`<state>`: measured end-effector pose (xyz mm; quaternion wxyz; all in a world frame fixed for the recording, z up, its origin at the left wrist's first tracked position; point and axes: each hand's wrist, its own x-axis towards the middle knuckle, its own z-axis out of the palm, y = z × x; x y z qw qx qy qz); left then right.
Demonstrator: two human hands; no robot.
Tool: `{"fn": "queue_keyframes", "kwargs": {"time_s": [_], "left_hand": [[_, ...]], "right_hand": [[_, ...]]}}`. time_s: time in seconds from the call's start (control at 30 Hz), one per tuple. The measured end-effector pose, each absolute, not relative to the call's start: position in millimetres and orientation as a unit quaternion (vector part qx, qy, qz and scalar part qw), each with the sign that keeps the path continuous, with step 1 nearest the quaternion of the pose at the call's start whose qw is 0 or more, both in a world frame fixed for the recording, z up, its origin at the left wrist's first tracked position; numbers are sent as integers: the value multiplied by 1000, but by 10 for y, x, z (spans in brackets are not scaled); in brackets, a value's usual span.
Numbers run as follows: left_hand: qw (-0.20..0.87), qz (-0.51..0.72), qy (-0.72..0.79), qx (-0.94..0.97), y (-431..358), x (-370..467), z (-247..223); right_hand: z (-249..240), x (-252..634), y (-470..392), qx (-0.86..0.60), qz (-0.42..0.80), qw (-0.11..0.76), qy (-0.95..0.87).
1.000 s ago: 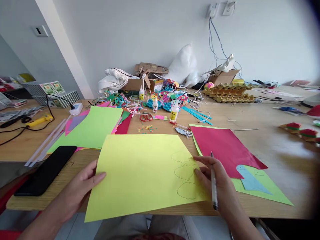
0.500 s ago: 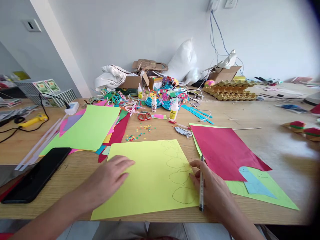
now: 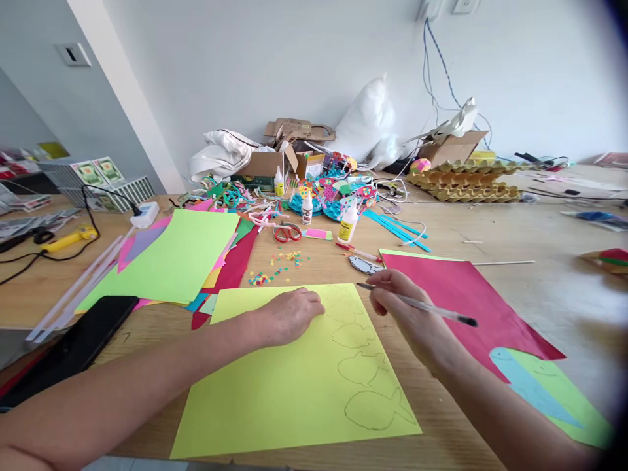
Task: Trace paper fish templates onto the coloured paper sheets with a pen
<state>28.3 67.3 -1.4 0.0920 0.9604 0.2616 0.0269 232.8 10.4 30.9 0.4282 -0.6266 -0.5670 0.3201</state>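
A large yellow sheet of paper (image 3: 265,386) lies before me, with several pencil-thin fish outlines down its right side. My left hand (image 3: 292,316) rests on the upper middle of the sheet, fingers curled in, beside the faint upper outlines. Between the thumb and fingers of my right hand (image 3: 405,297) is a clear-barrelled pen (image 3: 432,307), its tip pointing left at the sheet's top right corner. This hand is just off the sheet's right edge. A grey fish cutout (image 3: 364,265) lies above it, and dark red paper (image 3: 444,281) lies partly behind it.
Light green sheets (image 3: 171,252) and a black phone (image 3: 73,347) lie left. Beyond are confetti dots (image 3: 265,277), red-handled scissors (image 3: 287,233) and a glue bottle (image 3: 348,224). A blue paper piece (image 3: 532,389) lies right; egg trays (image 3: 466,182) stand at the back.
My left hand has moved right across the sheet and its fingers have curled. My right hand has gone up off the paper's edge, and the pen has swung from upright to slanting left.
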Motion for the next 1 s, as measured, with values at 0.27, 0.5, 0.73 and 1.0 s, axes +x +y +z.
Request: {"fn": "queue_keyframes", "kwargs": {"time_s": [0.27, 0.5, 0.73, 1.0], "left_hand": [[97, 57, 255, 960, 811, 271, -156], [78, 112, 237, 962, 853, 271, -270], [79, 171, 227, 955, 816, 249, -374], [95, 169, 228, 954, 819, 253, -382]], "right_hand": [[-85, 2170, 510, -605, 371, 413, -570], [-268, 2155, 470, -629, 299, 417, -583], [-279, 2197, 416, -631, 251, 362, -638], [-284, 2180, 417, -636, 205, 338, -663]]}}
